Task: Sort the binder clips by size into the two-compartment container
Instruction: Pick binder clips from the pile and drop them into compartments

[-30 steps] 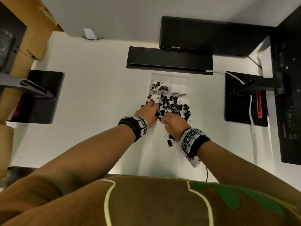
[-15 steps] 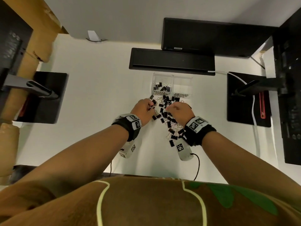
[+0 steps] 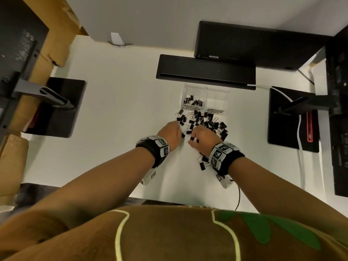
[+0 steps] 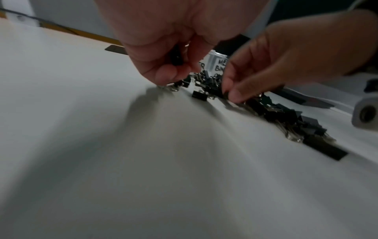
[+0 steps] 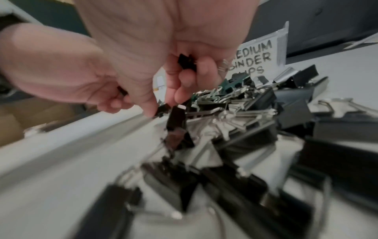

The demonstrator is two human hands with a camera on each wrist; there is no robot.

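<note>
from the head view both my hands sit knuckles-up at the near edge of the pile of binder clips (image 3: 204, 122) on the white counter (image 3: 116, 113), so what my fingers do is hidden there. my left hand (image 3: 170, 133) is curled over the pile's left edge, my right hand (image 3: 203, 137) over its middle, with a small black clip (image 3: 194, 139) showing by the thumb.

the left wrist view shows what the head view hides: my left hand (image 4: 169, 42) has its fingers curled round a small dark clip (image 4: 176, 56) tucked in the palm, fingertips down at the clips on the counter. my right hand (image 4: 272, 64) reaches in beside it, fingertips touching the pile.

the right wrist view shows my right hand (image 5: 169, 53) holding black clips (image 5: 187, 61) in its curled fingers, while thumb and forefinger pinch another small one (image 5: 163, 109) at the top of the pile.

the clear two-compartment container (image 3: 206, 99) stands just beyond the pile; several clips lie in its left compartment, labelled small binder clips, and the right is labelled medium binder clips (image 5: 254, 56). a black bar (image 3: 205, 72) lies behind it, and black stand bases (image 3: 58, 108) sit well apart on either side.
</note>
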